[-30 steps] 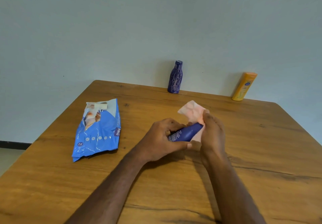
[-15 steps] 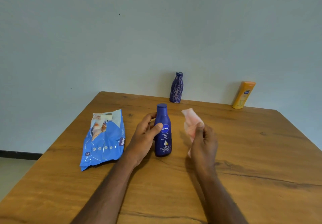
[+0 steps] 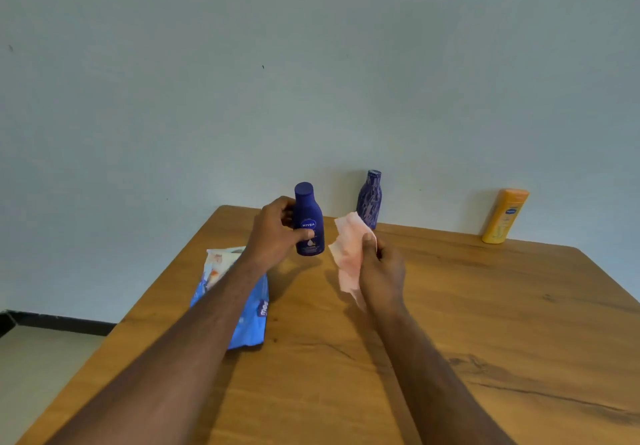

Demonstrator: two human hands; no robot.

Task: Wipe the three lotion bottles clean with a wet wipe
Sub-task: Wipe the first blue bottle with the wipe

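Lotion bottles, three in all, are seen on or above a wooden table point(image 3: 450, 323), viewed from a head-worn camera looking forward and down. Nearest the middle, a dark blue bottle point(image 3: 308, 223) with a rounded blue cap and a round white-lettered "NIVEA" logo is held upright by the left hand point(image 3: 277, 233), whose fingers are curled round its left side and whose thumb is pressed across its front below the logo. The bottle's base is seen close above the table's far half; whether it touches the wood cannot be told. Just to the right of the bottle, apart from it, a crumpled pale pink wet wipe point(image 3: 349, 254) is gripped by the right hand point(image 3: 381, 271), with the wipe bunched against the palm and its loose ends sticking out above and below the fingers.

Under the left forearm, a blue wipes packet point(image 3: 249, 320) is laid flat near the table's left edge, its white top end partly hidden by the wrist. At the far edge of the table, against a plain pale blue-grey wall point(image 3: 311, 63), a purple bottle point(image 3: 370, 198) with a mottled pattern and a matching cap is stood upright, behind the wipe. Well to the right along the same edge, an orange-yellow bottle point(image 3: 505, 216) bearing a small blue oval logo is stood as well.
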